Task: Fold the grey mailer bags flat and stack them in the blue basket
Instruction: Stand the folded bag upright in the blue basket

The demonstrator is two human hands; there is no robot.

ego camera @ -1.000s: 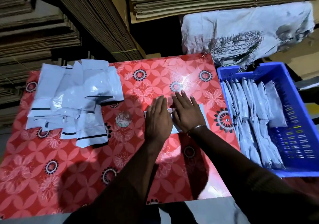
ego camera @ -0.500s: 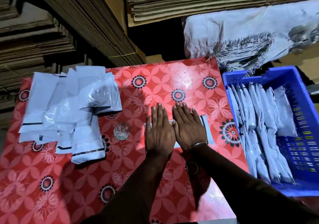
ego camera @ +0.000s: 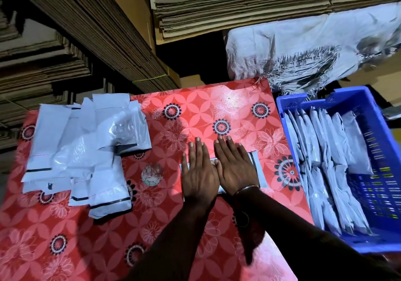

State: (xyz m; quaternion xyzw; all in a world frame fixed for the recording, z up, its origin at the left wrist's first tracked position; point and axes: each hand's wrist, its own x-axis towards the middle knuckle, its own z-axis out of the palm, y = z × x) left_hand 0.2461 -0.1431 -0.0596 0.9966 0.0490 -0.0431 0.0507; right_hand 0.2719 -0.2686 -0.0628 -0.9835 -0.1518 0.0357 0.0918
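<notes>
Head view shows both hands flat on one thin grey plastic mailer bag [ego camera: 254, 161] in the middle of the table with the red flowered oilcloth [ego camera: 195, 111]. The left hand [ego camera: 198, 172] and right hand [ego camera: 235, 168] lie side by side, fingers straight and together, palms pressing down, nothing curled round anything. Only the bag's right end and a sliver at the left peek out from under them.

Handling guess: these look feather-light, floppy and slick, so a fold probably springs back unless it's pressed hard. I'd pinch it at the folded edge to lift it, since a loose flap would flop open.

Counts: one bag under the hands. The loose heap of unfolded grey mailer bags [ego camera: 82, 150] at the table's left overlaps too much to count exactly, maybe ten or so. The blue slotted plastic basket [ego camera: 368, 111] to the right holds folded ones standing on edge in rows, well over a dozen, exact number unclear
</notes>
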